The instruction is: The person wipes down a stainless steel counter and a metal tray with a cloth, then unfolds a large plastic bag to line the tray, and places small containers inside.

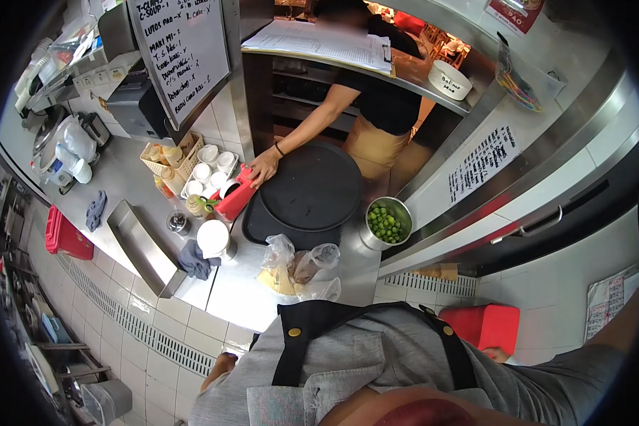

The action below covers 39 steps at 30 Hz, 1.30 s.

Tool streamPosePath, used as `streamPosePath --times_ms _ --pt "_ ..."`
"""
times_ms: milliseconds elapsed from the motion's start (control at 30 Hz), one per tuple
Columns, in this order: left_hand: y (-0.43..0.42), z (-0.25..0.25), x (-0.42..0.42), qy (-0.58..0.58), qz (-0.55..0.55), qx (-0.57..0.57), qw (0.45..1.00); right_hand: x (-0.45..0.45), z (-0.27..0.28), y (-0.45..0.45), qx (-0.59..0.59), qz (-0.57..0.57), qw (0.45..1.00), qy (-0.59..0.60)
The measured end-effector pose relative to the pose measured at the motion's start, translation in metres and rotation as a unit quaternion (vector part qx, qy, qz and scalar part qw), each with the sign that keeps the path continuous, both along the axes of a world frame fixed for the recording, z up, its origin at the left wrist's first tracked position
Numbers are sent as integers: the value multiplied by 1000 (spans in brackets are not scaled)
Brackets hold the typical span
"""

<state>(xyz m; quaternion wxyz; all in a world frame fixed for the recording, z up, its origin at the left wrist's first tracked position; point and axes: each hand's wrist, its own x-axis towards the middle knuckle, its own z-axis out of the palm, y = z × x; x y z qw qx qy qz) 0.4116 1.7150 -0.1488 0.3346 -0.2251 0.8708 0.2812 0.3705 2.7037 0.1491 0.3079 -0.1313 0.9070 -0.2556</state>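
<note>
Two hands of ours show only in part: the left hand (224,366) peeks out beside our grey shirt (362,341), near the bench (227,287), and the right hand (499,354) shows in front of a red bin (486,326). We cannot tell whether either one is spread, curled or holding something.

Nearest us on the bench lie plastic bags (291,270), one with yellow contents, just beside a round black tray (312,186). Left of the tray, a co-worker's hand (264,167) grips a red box (238,195). On the right stands a metal pot (372,241) of green limes (385,226).

On the whiteboard (184,64) we read "C-SOUP", "LUTOS PAO - X", "MAKI MI - 2" and "DUMPLING". The red poster (517,13) shows "PAO". Black handwriting marks the white tub (449,79); we make out "Mae". The clipboard pages (319,46) and the sheet (484,163) on the post are too small for us to read.
</note>
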Motion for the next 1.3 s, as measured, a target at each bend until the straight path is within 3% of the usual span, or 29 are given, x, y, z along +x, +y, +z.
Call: streamPosePath --times_ms 100,300,567,667,733,800,833,867,900,1133,1233,1300 --pt "4 -4 -7 -18 27 11 999 16 -34 -15 22 -41 996 -77" --pt "4 -42 -20 -25 47 32 998 9 -49 -33 38 -80 989 -119" --pt "8 -40 -29 -31 44 46 997 -16 -53 -51 8 -57 993 -101" --pt "6 -42 -28 -29 48 51 997 -52 -33 -63 -49 -37 998 -34" --pt "6 -55 -29 -24 49 57 997 -94 17 -76 -120 -34 990 70" --pt "8 -58 -30 -20 49 66 996 -134 91 -83 -176 -3 953 246" --pt "12 -61 -29 -21 50 68 996 -156 137 -93 -272 -2 912 308" --pt "16 -62 -27 -20 50 72 996 -180 179 -67 -336 74 862 371" --pt "20 -64 -25 -19 53 77 995 -198 224 -58 -362 67 829 421" --pt "22 -58 -38 -6 68 99 993 -316 546 -115 -419 102 611 664" --pt "18 -58 -43 2 56 108 993 -346 616 -184 -472 209 528 674" --pt "11 -58 -47 4 48 114 992 -348 623 -234 -503 53 453 734"
